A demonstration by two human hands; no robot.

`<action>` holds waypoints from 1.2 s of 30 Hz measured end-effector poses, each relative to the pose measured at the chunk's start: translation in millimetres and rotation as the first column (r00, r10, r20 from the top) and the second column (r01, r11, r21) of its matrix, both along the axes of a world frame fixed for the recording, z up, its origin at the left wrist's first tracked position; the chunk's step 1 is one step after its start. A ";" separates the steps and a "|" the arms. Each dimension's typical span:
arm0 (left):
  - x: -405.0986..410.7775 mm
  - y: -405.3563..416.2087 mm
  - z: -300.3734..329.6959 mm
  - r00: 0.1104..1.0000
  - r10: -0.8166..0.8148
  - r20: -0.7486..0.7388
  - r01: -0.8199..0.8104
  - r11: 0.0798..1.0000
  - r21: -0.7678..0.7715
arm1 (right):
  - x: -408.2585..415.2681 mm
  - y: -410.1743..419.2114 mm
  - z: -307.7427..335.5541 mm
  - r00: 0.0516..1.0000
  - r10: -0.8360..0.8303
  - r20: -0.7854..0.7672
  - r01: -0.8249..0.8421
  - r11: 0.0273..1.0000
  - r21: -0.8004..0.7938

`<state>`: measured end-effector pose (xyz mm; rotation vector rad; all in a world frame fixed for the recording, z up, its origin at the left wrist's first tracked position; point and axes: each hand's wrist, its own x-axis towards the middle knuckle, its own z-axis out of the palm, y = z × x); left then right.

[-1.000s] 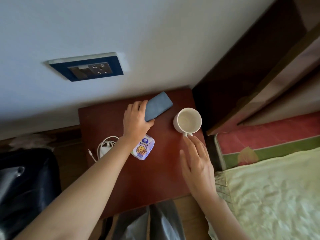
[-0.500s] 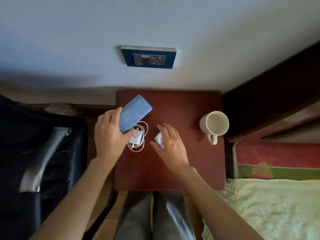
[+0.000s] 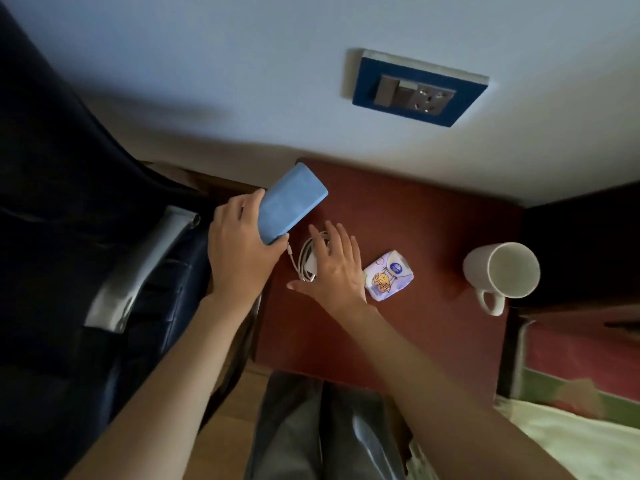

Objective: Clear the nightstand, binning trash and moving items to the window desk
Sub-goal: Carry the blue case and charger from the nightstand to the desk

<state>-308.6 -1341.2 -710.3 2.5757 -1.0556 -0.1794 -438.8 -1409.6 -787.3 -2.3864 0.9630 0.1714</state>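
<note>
Now my right hand (image 3: 334, 268) has moved left from the packet (image 3: 389, 275) onto the charger (image 3: 308, 259) — fingers spread; left hand (image 3: 242, 247) grips the phone (image 3: 287, 207).

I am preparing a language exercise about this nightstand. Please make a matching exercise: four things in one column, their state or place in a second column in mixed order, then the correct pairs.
Things:
1. blue case
2. white charger with cable
3. tissue pack
4. white mug

States:
A. empty, handle toward the camera
B. held in the left hand
C. under the open right hand
D. flat between hand and mug

Pairs: 1-B, 2-C, 3-D, 4-A
</note>
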 end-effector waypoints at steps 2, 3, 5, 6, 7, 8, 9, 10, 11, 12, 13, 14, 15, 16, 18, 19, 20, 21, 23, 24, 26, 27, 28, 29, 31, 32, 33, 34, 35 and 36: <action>-1.7 5.7 -1.8 1.000 0.011 -0.015 -0.011 1.000 0.003 | 0.0 3.4 -5.7 0.999 -0.010 0.033 0.013 0.997 -0.081; -2.6 8.6 -2.5 1.000 0.014 -0.019 -0.014 1.000 0.005 | -0.4 4.8 -8.6 0.997 -0.026 0.073 0.034 0.994 -0.105; -4.6 14.2 -3.9 1.000 0.014 -0.026 -0.014 1.000 0.014 | -2.2 7.0 -13.5 0.984 -0.061 0.165 0.080 0.991 -0.109; -5.4 16.4 -4.4 0.999 0.012 -0.030 -0.011 1.000 0.020 | -3.1 7.7 -14.7 0.977 -0.075 0.199 0.095 0.991 -0.094; -5.8 18.2 -5.0 0.999 0.009 -0.035 -0.008 1.000 0.028 | -3.6 7.8 -15.3 0.970 -0.087 0.229 0.107 0.991 -0.076; -6.1 19.8 -5.3 0.999 0.007 -0.039 -0.005 0.999 0.036 | -3.9 8.2 -16.1 0.962 -0.099 0.254 0.116 0.992 -0.056; -5.8 21.2 -5.6 0.999 0.005 -0.042 -0.004 0.999 0.041 | -3.6 8.6 -16.6 0.955 -0.111 0.276 0.127 0.991 -0.041; -5.3 22.5 -5.7 0.999 0.003 -0.043 -0.001 0.999 0.044 | -3.1 9.2 -17.2 0.947 -0.126 0.295 0.142 0.989 -0.031; -4.5 23.6 -5.9 0.999 0.001 -0.044 0.001 0.999 0.045 | -2.1 9.4 -17.8 0.938 -0.147 0.313 0.162 0.987 -0.022; -3.4 24.6 -5.8 0.999 0.000 -0.044 0.002 0.999 0.045 | -0.6 9.8 -18.4 0.928 -0.173 0.331 0.187 0.982 -0.012; -2.3 25.4 -5.7 0.999 0.002 -0.044 0.000 0.999 0.043 | 1.0 10.3 -19.1 0.917 -0.200 0.346 0.213 0.977 0.001; -1.0 25.9 -5.5 0.999 0.003 -0.044 -0.001 0.999 0.040 | 2.5 11.0 -19.3 0.908 -0.222 0.355 0.233 0.972 0.012; 0.1 26.2 -5.1 0.999 0.002 -0.043 0.000 0.999 0.037 | 3.6 11.8 -19.5 0.902 -0.237 0.360 0.247 0.969 0.019; 1.3 26.4 -4.6 0.999 -0.002 -0.043 0.003 0.999 0.035 | 4.4 12.6 -19.9 0.899 -0.246 0.364 0.255 0.967 0.022; 4.0 26.5 -4.3 0.999 -0.013 -0.048 0.014 1.000 0.025 | 5.1 14.4 -20.5 0.890 -0.266 0.371 0.275 0.961 0.029; 5.2 26.4 -4.4 0.998 -0.018 -0.054 0.019 1.000 0.021 | 5.2 14.9 -20.1 0.883 -0.282 0.376 0.289 0.957 0.039; 6.3 26.5 -4.9 0.998 -0.025 -0.057 0.026 0.999 0.019 | 5.3 15.3 -19.0 0.875 -0.303 0.379 0.305 0.951 0.055; 7.3 27.0 -5.4 0.998 -0.034 -0.057 0.036 0.999 0.018 | 5.2 15.5 -16.9 0.866 -0.322 0.382 0.319 0.945 0.074; 8.9 28.0 -6.1 0.997 -0.053 -0.052 0.054 0.998 0.018 | 3.8 15.9 -9.9 0.851 -0.354 0.388 0.339 0.935 0.109; 9.5 28.7 -6.0 0.997 -0.060 -0.053 0.061 0.998 0.016 | 2.3 15.9 -4.7 0.844 -0.372 0.387 0.348 0.928 0.135; 9.9 30.4 -3.9 0.996 -0.070 -0.061 0.071 0.997 0.005 | -2.5 16.3 9.4 0.821 -0.428 0.379 0.369 0.903 0.221; 9.6 31.2 -1.5 0.995 -0.076 -0.067 0.076 0.997 -0.001 | -5.9 16.8 18.5 0.804 -0.462 0.374 0.380 0.883 0.274; 9.0 32.0 2.2 0.994 -0.083 -0.075 0.082 0.997 -0.007 | -9.9 17.6 28.4 0.787 -0.498 0.364 0.396 0.861 0.320; 7.9 32.6 7.0 0.993 -0.089 -0.082 0.088 0.996 -0.010 | -14.0 18.4 39.8 0.771 -0.531 0.352 0.415 0.838 0.353; 5.5 33.8 20.6 0.990 -0.097 -0.099 0.096 0.995 -0.015 | -22.6 21.5 65.8 0.742 -0.576 0.344 0.449 0.807 0.383; 4.1 34.2 29.6 0.989 -0.103 -0.110 0.101 0.995 -0.020 | -26.8 23.6 80.6 0.732 -0.585 0.349 0.460 0.802 0.381; 2.5 34.7 40.3 0.986 -0.112 -0.123 0.109 0.994 -0.026 | -30.7 25.9 97.1 0.728 -0.584 0.360 0.465 0.806 0.367; 1.2 35.1 52.3 0.983 -0.124 -0.134 0.120 0.992 -0.034 | -34.5 27.9 114.6 0.727 -0.576 0.374 0.467 0.814 0.346; -0.3 35.3 65.8 0.980 -0.137 -0.143 0.132 0.990 -0.045 | -37.8 29.8 133.6 0.725 -0.569 0.388 0.469 0.821 0.327; -2.1 35.6 80.8 0.977 -0.150 -0.150 0.143 0.988 -0.059 | -41.1 31.4 154.0 0.721 -0.565 0.401 0.474 0.824 0.309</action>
